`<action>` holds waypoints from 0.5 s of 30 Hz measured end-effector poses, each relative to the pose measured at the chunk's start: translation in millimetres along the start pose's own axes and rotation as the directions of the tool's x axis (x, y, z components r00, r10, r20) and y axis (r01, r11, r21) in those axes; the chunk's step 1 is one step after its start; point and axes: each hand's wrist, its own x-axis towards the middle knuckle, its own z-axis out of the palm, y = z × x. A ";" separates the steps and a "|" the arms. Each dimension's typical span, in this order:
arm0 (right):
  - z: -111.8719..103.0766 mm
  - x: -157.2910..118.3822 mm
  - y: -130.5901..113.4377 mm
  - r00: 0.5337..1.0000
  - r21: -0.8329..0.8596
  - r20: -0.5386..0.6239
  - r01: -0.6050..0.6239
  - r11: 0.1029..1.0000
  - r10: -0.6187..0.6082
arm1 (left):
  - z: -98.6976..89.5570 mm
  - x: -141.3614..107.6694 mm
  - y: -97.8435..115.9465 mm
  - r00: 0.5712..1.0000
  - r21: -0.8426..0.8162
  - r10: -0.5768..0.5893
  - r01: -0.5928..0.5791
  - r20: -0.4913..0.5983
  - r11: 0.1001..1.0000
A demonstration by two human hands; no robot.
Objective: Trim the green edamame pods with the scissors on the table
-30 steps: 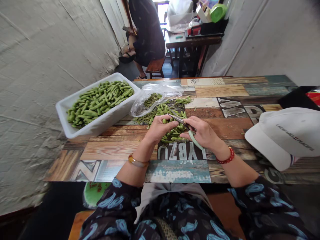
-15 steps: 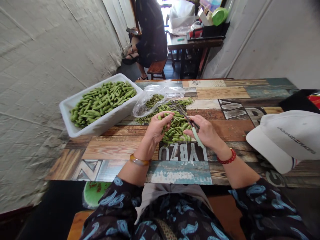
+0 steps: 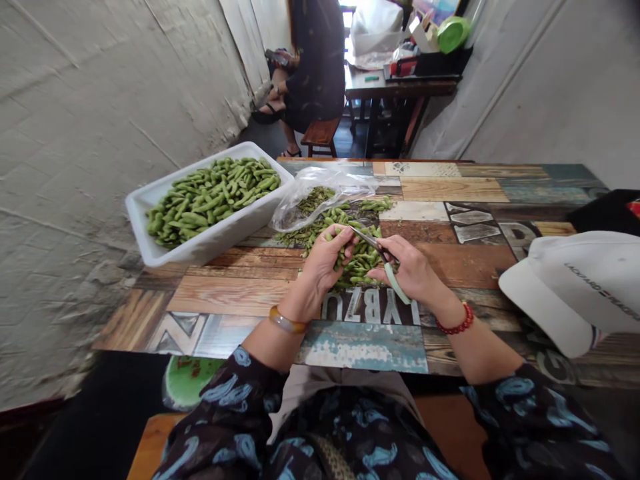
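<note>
My left hand is closed around several green edamame pods, some of which poke out between thumb and fingers. In my right hand is a pair of scissors with pale green handles. The blades point left, and their tips reach the pods at my left fingertips; whether they touch cannot be made out. Beneath both hands lies a heap of edamame pods on the table. A white plastic tub full of pods stands to the left of my left hand.
A clear plastic bag lies beyond the pods, by trimmed stem bits. On the right of the patterned table rests a white cap. Past the far edge, a person sits on a wooden stool near a cluttered table.
The scissors' blades have swung closer together and their tips have come to my left fingertips. The view has shifted slightly.
</note>
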 end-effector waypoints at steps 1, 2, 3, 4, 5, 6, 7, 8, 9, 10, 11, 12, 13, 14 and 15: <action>0.1 0.2 -0.7 1.000 0.001 -0.005 0.001 1.000 -0.001 | 1.5 -0.8 -1.8 1.000 -0.006 -0.009 0.009 0.011 1.000; 0.3 0.3 -1.3 1.000 0.001 -0.014 0.000 1.000 0.000 | 3.1 -1.6 -3.6 1.000 -0.011 -0.014 0.014 0.021 1.000; 0.4 0.4 -1.6 1.000 -0.001 -0.021 -0.001 1.000 0.001 | 4.7 -2.2 -5.2 0.999 -0.013 -0.015 0.016 0.030 1.000; 0.5 0.5 -1.6 1.000 -0.004 -0.027 -0.004 1.000 0.004 | 6.0 -2.8 -6.6 0.999 -0.011 -0.013 0.014 0.036 1.000; 0.6 0.5 -1.3 0.999 -0.008 -0.035 -0.007 1.000 0.007 | 7.1 -3.2 -7.8 0.999 -0.003 -0.011 0.011 0.041 1.000; 0.7 0.5 -0.8 0.999 -0.012 -0.043 -0.011 1.000 0.010 | 7.9 -3.5 -8.8 0.999 0.011 -0.009 0.009 0.043 1.000; 0.8 0.4 -0.2 0.999 -0.014 -0.050 -0.014 1.000 0.013 | 8.4 -3.7 -9.5 0.999 0.028 -0.012 0.011 0.043 1.000; 0.8 0.5 0.3 0.998 -0.015 -0.056 -0.017 1.000 0.016 | 8.7 -3.8 -10.0 0.999 0.044 -0.017 0.015 0.040 0.999; 0.8 0.5 0.7 0.998 -0.015 -0.061 -0.018 1.000 0.017 | 8.8 -3.9 -10.4 0.999 0.057 -0.022 0.020 0.035 0.998; 0.7 0.6 0.7 0.998 -0.014 -0.062 -0.018 1.000 0.017 | 8.9 -3.9 -10.6 0.999 0.063 -0.025 0.023 0.031 0.998; 0.6 0.8 0.4 0.998 -0.013 -0.061 -0.015 1.000 0.014 | 9.0 -4.0 -10.6 0.999 0.063 -0.026 0.024 0.027 0.998; 0.3 0.9 -0.2 0.998 -0.012 -0.058 -0.012 1.000 0.011 | 9.2 -4.1 -10.6 0.999 0.059 -0.023 0.022 0.026 0.998; 0.0 1.1 -1.0 0.999 -0.011 -0.053 -0.009 1.000 0.008 | 9.6 -4.3 -10.4 0.999 0.053 -0.020 0.019 0.028 0.998; -0.3 1.3 -1.9 0.999 -0.009 -0.048 -0.007 1.000 0.007 | 10.0 -4.5 -10.2 0.999 0.047 -0.018 0.017 0.031 0.999; -0.6 1.4 -2.7 0.999 -0.006 -0.044 -0.007 1.000 0.007 | 10.5 -4.8 -10.0 0.999 0.044 -0.017 0.015 0.035 0.999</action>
